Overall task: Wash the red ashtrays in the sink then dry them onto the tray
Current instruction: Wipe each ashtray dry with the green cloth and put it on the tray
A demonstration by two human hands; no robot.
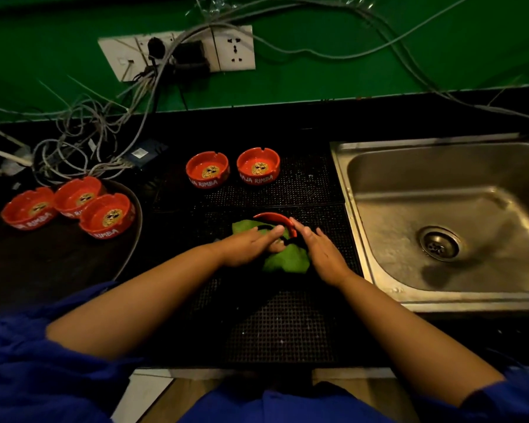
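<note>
While the left hand (251, 245) curls its fingers (275, 232) into the green cloth (284, 262) and presses it into the red ashtray (271, 217), the right hand (321, 254) lays its fingers (316, 236) nearly straight against the right curve of the rim. Between them the two hands prop the dish up on its edge. Whether the right fingers wrap behind it cannot be told.

The ashtray looks rigid and glossy, probably glass or glazed ceramic. It is likely heavy for its bulk, slick where wet, and apt to chip if it drops onto the tabletop (257, 123). The soundest hold would be across the thick rim, thumb inside and fingers outside, with the cloth between skin and glaze for friction.

Both forearms reach forward with the wrists low, the hands converging almost palm to palm. Under the fingers lies a black studded mat (287, 325). Beyond the fingertips, two ashtrays (207, 169) stand upright side by side on that mat. Well to the left of the left fingers, three ashtrays (107, 215) sit crowded together on the dark tray (137, 221). To the right of the right fingers lies the steel sink (342, 166).
</note>
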